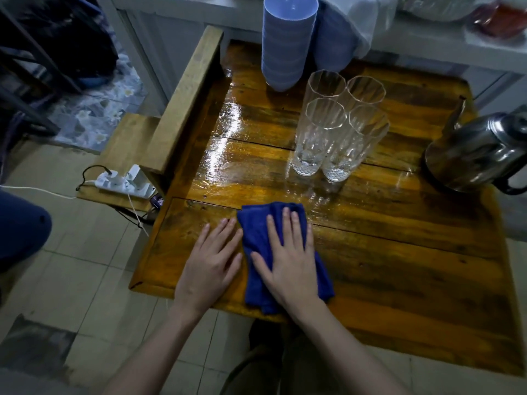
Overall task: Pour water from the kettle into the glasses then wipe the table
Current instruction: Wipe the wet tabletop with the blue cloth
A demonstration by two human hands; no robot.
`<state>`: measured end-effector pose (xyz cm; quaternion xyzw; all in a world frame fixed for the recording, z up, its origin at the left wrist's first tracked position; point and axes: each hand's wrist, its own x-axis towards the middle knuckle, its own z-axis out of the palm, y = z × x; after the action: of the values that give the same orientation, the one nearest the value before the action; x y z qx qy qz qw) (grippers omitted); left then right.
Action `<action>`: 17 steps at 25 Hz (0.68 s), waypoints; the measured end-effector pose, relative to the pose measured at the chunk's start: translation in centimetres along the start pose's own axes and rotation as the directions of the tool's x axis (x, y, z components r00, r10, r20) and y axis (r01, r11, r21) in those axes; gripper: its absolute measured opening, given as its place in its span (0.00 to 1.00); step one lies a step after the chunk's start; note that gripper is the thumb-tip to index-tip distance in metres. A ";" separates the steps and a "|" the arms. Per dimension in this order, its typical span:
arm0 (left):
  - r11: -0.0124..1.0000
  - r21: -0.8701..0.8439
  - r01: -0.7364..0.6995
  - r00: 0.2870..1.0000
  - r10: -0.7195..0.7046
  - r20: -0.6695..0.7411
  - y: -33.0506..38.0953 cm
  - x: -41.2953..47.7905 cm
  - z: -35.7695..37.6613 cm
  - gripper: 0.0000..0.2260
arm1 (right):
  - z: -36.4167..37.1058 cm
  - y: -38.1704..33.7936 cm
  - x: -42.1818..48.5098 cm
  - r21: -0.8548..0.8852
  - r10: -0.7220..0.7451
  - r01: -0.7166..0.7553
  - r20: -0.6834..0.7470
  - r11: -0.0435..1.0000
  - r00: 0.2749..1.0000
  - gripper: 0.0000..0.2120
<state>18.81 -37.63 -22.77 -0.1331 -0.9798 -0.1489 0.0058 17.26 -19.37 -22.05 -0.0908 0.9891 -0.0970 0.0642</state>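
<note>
While the right hand point(288, 260) is pressing flat, fingers spread, on the blue cloth point(273, 223), the wet sheen is lying ahead-left across the surface point(399, 266); the left hand point(211, 263), open, is resting beside it.

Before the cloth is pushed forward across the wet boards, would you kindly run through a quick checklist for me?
1. Right hand flat on the blue cloth: ok.
2. Left hand flat on the table beside the cloth: ok.
3. Path ahead free: not ok, four glasses stand beyond the cloth.
4. Kettle out of the way, at the right edge: ok.
5. Water in the glasses: cannot tell.
6. Wet patch left to wipe, shining before the glasses: ok.
</note>
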 end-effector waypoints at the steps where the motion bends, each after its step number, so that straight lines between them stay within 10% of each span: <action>1: 1.000 -0.004 0.005 1.000 -0.005 -0.001 0.0 0.0 0.0 0.23 | 0.2 0.1 -0.6 0.009 -0.018 0.018 -0.001 1.000 1.000 0.36; 8: 0.999 -0.038 0.009 1.000 -0.010 -0.019 0.3 0.2 -0.3 0.24 | -0.7 10.3 -7.8 -0.046 -0.195 0.199 0.083 0.979 0.977 0.35; 17: 1.000 -0.012 0.017 0.999 -0.017 -0.036 0.8 0.3 -0.1 0.23 | -3.6 19.0 -0.9 -0.012 0.443 -0.445 -0.060 0.896 0.894 0.38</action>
<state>18.72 -36.87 -22.39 -0.1220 -0.9797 -0.1573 0.0216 14.47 -0.22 -22.27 0.1391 0.9862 -0.0698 0.0558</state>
